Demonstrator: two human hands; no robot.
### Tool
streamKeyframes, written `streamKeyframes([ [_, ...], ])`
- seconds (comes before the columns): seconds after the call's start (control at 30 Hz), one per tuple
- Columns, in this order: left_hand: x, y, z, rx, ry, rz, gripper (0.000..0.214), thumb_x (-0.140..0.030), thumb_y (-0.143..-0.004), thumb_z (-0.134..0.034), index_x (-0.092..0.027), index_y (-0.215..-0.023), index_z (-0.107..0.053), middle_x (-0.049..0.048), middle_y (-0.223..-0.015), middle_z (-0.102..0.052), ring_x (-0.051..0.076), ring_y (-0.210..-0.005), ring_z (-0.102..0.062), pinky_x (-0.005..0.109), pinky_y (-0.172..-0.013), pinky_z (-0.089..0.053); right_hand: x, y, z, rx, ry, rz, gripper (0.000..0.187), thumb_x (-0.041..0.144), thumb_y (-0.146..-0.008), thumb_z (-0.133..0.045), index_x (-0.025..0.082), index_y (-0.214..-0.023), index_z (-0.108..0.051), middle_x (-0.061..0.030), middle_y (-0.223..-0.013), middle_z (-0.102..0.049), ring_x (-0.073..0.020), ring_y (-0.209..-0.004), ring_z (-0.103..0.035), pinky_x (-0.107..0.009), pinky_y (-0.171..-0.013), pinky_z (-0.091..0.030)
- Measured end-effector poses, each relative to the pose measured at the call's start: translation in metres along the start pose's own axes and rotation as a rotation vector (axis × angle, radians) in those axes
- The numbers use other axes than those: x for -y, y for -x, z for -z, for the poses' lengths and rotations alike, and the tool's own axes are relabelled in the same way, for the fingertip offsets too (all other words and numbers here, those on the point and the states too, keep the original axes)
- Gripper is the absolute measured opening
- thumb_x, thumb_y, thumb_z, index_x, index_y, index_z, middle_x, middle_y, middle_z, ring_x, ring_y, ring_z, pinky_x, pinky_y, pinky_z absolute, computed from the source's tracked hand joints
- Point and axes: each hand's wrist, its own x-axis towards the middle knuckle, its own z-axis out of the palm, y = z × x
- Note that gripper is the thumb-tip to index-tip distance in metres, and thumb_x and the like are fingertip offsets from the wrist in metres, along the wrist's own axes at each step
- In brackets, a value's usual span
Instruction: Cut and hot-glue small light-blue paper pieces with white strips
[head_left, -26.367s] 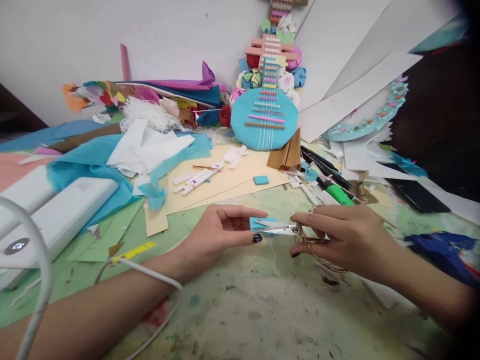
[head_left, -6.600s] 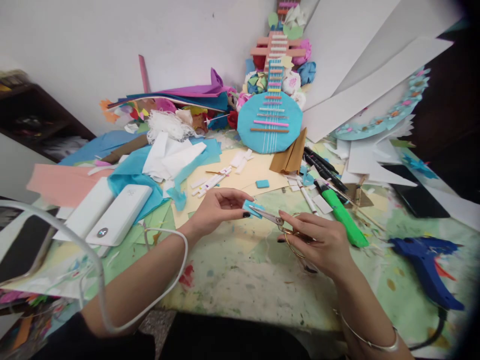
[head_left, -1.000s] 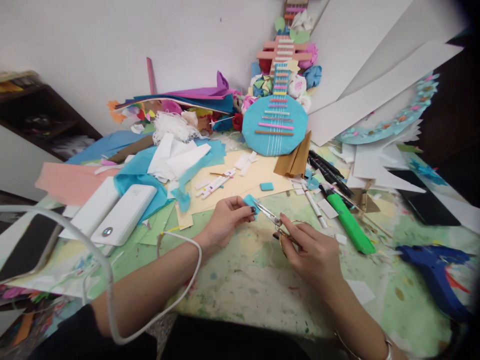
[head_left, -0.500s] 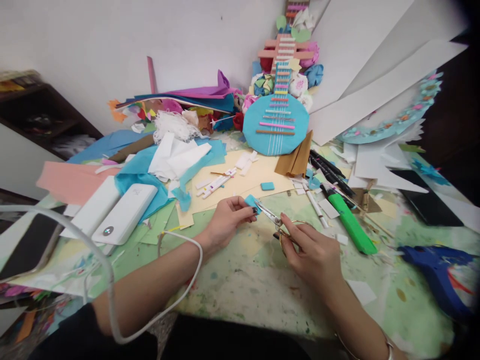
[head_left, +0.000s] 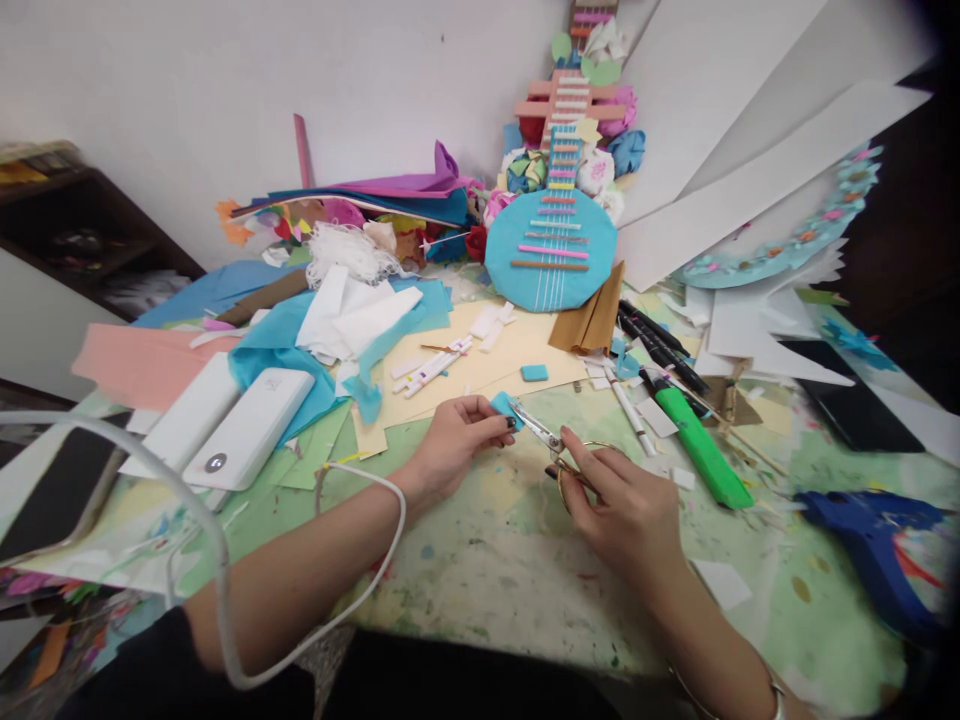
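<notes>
My left hand [head_left: 456, 448] pinches a small turquoise foam piece [head_left: 502, 407] just above the paint-stained table [head_left: 495, 580]. My right hand [head_left: 626, 505] has its fingers through the gold handles of small scissors [head_left: 551, 443]. The scissor blades point up-left and meet the edge of the foam piece. Another little turquoise block [head_left: 534, 373] lies on cream paper behind my left hand.
A green marker [head_left: 697, 440] and black pens [head_left: 660, 345] lie to the right, a blue glue gun [head_left: 874, 540] at the far right. Two white power banks [head_left: 225, 425] sit at left, a white cable [head_left: 187, 520] loops over my forearm. A turquoise paper guitar [head_left: 553, 235] and paper scraps fill the back.
Almost nothing differs; the view has shifted slightly and the scissors stay at the foam piece's edge.
</notes>
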Motion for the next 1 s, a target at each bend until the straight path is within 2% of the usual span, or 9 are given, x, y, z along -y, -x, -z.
streamKeyframes([
  [1.0, 0.0031, 0.0006, 0.0007, 0.018, -0.134, 0.016, 0.016, -0.018, -0.065, -0.072, -0.013, -0.063, -0.057, 0.0010, -0.057, -0.065, 0.009, -0.056, -0.060, 0.021, -0.060, -0.043, -0.0009, 0.0022, -0.0003, 0.039, -0.040, -0.044, 0.029, 0.019, -0.083, -0.057, 0.013, -0.108, -0.069, -0.0005, -0.066, -0.066, -0.0090, -0.053, -0.059, -0.022, -0.048, -0.039],
])
